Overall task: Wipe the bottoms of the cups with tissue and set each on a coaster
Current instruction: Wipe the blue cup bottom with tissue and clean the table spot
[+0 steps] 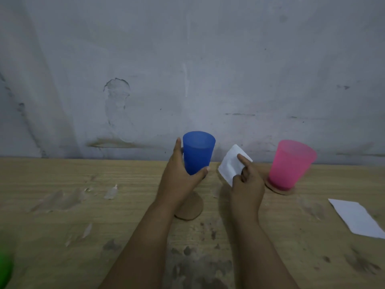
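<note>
No text, label, brand, number or sign can be read anywhere in this view. The blue cup (198, 152), the pink cup (290, 163), both tissues and the tabletop (62, 205) carry no print, and the wall behind shows only stains and scuffs.

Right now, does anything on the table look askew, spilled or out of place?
No spill. The pink cup sits off-centre on its coaster and appears to lean right. The wooden table is scuffed and stained. A spare tissue lies far right.
</note>
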The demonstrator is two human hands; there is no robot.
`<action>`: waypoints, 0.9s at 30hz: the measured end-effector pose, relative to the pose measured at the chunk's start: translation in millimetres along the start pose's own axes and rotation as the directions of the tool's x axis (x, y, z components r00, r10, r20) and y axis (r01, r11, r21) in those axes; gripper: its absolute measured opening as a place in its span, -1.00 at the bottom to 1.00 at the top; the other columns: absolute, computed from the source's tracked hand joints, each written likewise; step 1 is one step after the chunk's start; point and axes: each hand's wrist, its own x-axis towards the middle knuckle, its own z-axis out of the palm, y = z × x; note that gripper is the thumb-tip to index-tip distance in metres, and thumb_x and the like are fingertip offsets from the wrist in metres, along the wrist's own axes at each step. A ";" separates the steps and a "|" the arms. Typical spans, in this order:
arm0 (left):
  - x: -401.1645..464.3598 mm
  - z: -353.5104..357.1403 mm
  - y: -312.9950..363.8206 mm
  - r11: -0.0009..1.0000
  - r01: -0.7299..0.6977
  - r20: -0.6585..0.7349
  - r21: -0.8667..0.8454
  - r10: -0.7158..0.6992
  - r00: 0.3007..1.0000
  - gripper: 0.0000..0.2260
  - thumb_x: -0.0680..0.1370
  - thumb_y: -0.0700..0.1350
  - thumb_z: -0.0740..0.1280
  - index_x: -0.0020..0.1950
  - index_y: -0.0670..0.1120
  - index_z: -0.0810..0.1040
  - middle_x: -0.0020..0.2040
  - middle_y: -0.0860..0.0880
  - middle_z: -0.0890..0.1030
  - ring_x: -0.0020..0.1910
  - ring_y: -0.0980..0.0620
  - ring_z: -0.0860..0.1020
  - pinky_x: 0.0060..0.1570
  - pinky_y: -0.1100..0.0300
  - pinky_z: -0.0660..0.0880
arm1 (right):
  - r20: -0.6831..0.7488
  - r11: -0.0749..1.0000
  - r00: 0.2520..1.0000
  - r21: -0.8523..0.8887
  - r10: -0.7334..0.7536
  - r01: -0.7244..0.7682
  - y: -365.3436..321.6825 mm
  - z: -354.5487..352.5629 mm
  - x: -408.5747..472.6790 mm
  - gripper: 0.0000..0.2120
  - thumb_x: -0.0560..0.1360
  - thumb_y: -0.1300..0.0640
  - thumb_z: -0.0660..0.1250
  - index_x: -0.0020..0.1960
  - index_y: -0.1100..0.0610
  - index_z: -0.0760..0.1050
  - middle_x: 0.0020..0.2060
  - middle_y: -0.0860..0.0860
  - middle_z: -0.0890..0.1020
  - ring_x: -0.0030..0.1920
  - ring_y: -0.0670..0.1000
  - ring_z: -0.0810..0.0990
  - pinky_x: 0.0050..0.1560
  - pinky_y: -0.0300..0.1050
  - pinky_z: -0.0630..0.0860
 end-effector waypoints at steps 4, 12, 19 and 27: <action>1.0 3.3 -0.2 0.998 -0.007 -0.001 0.059 0.007 1.000 -0.11 0.42 0.05 0.46 0.54 0.07 -0.08 0.45 0.02 0.32 0.39 0.00 0.35 0.26 0.01 0.43 | 0.026 1.000 1.000 -0.010 -0.003 0.004 -0.4 0.8 -0.7 -0.46 0.40 0.50 0.07 0.23 0.09 0.51 -0.03 -0.01 0.50 -0.13 -0.16 0.46 -0.26 -0.63 0.33; 2.3 1.5 -0.3 0.997 0.000 -0.072 -0.079 -0.006 0.997 -0.21 0.37 0.04 0.51 0.48 0.08 0.13 0.30 0.07 0.46 0.15 0.13 0.50 0.02 0.27 0.51 | 0.074 1.000 0.997 -0.019 -0.004 0.006 -2.1 0.4 0.2 -0.45 0.40 0.50 0.08 0.29 0.14 0.47 -0.10 0.04 0.40 -0.08 -0.03 0.37 -0.30 -0.62 0.31; -1.9 -6.3 18.6 0.935 -0.055 -0.191 -0.350 -0.014 0.981 -0.41 0.27 0.17 0.51 0.21 0.27 0.31 0.10 0.25 0.56 0.03 0.32 0.57 -0.17 0.43 0.51 | 0.124 0.995 0.989 0.045 0.081 -0.087 -2.3 0.2 0.6 -0.43 0.42 0.46 0.10 0.34 0.07 0.41 0.27 0.07 0.51 0.21 0.04 0.51 -0.20 -0.53 0.40; -8.0 5.1 29.3 0.908 -0.074 -0.157 -0.413 0.009 0.988 -0.38 0.25 0.12 0.50 0.24 0.15 0.33 0.09 0.13 0.60 0.00 0.28 0.59 -0.15 0.39 0.54 | 0.370 0.882 0.913 0.353 0.174 -0.311 -7.6 -0.4 -2.4 -0.44 0.38 0.51 0.14 0.21 0.03 0.52 -0.16 -0.06 0.73 -0.17 -0.05 0.70 -0.32 -0.27 0.56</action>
